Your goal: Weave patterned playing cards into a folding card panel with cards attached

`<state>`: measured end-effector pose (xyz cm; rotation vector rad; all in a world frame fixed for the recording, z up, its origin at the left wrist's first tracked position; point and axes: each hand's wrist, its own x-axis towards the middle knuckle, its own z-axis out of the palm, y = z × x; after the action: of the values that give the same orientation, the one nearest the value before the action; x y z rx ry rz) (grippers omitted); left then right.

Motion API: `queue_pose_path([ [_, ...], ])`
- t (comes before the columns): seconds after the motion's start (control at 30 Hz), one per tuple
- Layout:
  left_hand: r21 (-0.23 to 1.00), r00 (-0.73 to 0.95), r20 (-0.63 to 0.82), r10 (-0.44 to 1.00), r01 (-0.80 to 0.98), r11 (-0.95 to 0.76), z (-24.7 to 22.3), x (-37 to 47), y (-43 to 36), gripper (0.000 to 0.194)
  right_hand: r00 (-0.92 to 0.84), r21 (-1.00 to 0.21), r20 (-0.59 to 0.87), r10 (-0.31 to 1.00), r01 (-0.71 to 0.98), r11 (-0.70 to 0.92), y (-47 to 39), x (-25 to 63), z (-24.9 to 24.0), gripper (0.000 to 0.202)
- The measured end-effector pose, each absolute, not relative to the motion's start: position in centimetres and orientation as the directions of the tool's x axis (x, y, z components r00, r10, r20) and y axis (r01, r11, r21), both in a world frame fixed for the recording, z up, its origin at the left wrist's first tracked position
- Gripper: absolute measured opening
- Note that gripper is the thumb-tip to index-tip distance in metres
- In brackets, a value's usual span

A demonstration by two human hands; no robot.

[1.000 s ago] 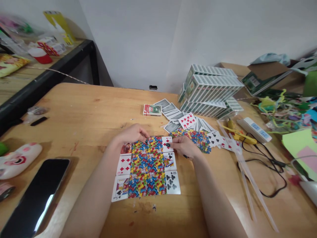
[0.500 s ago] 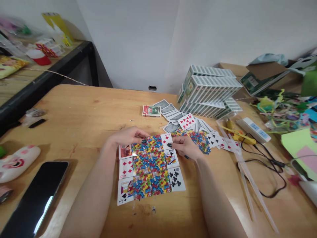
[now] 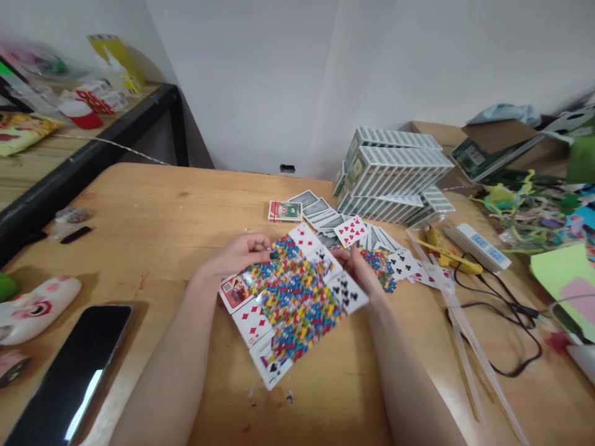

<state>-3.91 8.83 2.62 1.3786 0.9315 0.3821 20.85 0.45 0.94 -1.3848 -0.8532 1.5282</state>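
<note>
A flat panel of joined playing cards (image 3: pixel 297 297) is tilted over the table, its middle covered in a multicoloured pattern and card faces showing along two sides. My left hand (image 3: pixel 244 253) grips its upper left edge, the dark-nailed thumb on top. Beside the right edge is my right hand (image 3: pixel 360 269), thumb raised and apart from the bent fingers; the panel's corner overlaps the wrist. Whether those fingers touch the panel's underside is hidden. Behind the right hand lie more multicoloured patterned cards (image 3: pixel 380 266) and a ten of hearts (image 3: pixel 351 231).
Face-down cards (image 3: pixel 320 210) and a card box (image 3: pixel 285 211) lie farther back. Stacked card packs (image 3: pixel 395 170) stand against the wall. At right are a power strip (image 3: pixel 481 246), a yellow glue gun (image 3: pixel 453 257) and clear sticks (image 3: pixel 478 353). A phone (image 3: pixel 69 371) lies left.
The panel has turned anticlockwise and its right side has lifted. My right hand has shifted from its top right card to beside the edge; my left hand keeps its grip.
</note>
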Motion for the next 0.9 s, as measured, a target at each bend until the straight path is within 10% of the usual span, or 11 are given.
queue_pose_path([
  [0.17,0.956,0.46,-0.246,0.853,-0.029,0.291,1.4,-3.8,8.9,0.029,0.08,-0.853,-0.354,0.932,-0.436,-0.287,0.8,20.0,0.8,0.065],
  [0.43,0.932,0.55,-0.231,0.802,-0.111,0.345,0.2,-2.4,7.6,0.053,0.063,-0.859,-0.363,0.93,-0.408,-0.308,-0.3,19.6,0.1,0.03],
  [0.9,0.905,0.427,-0.335,0.84,-0.103,0.413,0.2,-2.7,3.2,0.029,-0.012,-0.937,-0.291,0.957,-0.197,-0.287,-1.3,20.3,-1.0,0.036],
])
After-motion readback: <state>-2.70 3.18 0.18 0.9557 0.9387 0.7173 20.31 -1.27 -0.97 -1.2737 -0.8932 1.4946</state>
